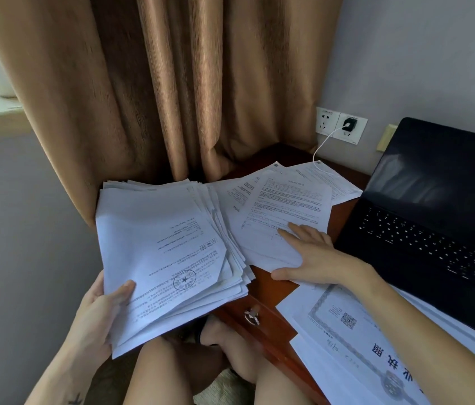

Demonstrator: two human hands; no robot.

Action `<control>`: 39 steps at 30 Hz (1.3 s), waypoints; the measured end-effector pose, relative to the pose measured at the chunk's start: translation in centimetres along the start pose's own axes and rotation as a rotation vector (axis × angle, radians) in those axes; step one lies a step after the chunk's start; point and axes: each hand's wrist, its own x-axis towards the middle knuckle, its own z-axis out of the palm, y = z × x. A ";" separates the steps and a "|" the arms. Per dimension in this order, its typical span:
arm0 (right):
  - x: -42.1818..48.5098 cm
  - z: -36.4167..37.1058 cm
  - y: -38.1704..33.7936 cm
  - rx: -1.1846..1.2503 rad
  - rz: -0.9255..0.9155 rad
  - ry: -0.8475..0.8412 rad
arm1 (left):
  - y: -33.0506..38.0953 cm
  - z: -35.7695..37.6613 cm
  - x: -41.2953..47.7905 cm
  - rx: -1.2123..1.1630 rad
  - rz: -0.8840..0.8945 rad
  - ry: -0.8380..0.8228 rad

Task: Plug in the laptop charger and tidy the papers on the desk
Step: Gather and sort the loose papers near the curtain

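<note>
Gathering papers: left hand (105, 314) clamps the stack (166, 244), right hand (315, 255) presses spread fingers (290, 238) on loose sheets (283, 206), which likely need sliding over next

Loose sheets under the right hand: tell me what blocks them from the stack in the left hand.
Nothing visible does. The right hand lies flat on the loose sheets, which meet the stack gripped by the left hand; the laptop sits aside.

Paper stack (169, 252) lies left of loose sheets (283, 211); laptop (435, 217) right.
</note>
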 end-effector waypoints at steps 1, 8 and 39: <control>0.0 0.1 0.0 -0.010 -0.008 0.004 | -0.1 -0.1 0.0 0.000 -0.007 0.004; -0.1 2.1 0.0 0.020 -0.046 0.394 | 0.1 -0.2 -0.3 -0.028 -0.031 0.024; -0.1 1.3 -11.9 0.382 -0.530 0.600 | -0.2 0.5 -0.2 -0.032 -0.091 -0.089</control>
